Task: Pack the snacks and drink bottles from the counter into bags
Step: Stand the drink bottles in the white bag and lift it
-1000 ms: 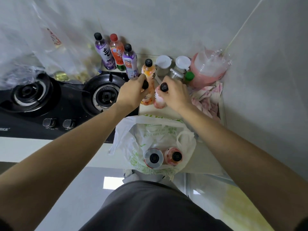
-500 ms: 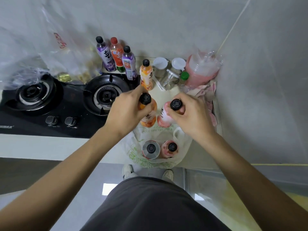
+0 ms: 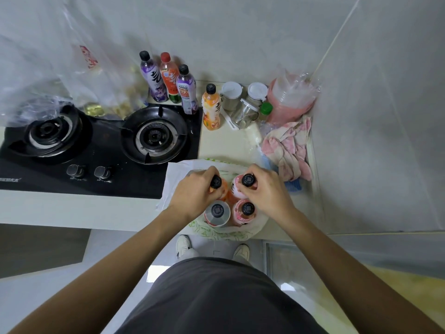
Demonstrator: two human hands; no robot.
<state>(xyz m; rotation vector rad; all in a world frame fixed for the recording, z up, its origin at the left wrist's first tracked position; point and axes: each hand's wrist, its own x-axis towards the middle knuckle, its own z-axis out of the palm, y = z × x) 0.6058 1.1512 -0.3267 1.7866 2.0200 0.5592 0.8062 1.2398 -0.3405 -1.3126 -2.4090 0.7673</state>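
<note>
Each grip was curled round a bottle neck: left hand (image 3: pixel 195 196) on the orange bottle (image 3: pixel 221 189), right hand (image 3: pixel 266 192) on the pink bottle (image 3: pixel 237 189), both lowering into the white bag (image 3: pixel 173 175) at the surface's front edge. Next, judged: release, fetch remaining bottles.

Soft, even light all over, not too bright. Small, pale shadows on the wall (image 3: pixel 240 32) behind the bottles. Gentle shine on the black stove top (image 3: pixel 101 153) and on the clear plastic sheet (image 3: pixel 48 56) at the upper left. Strongly bent at the edges, like through a fish-eye lens. Sharp in the middle, softer and a bit blurry toward the corners.
</note>
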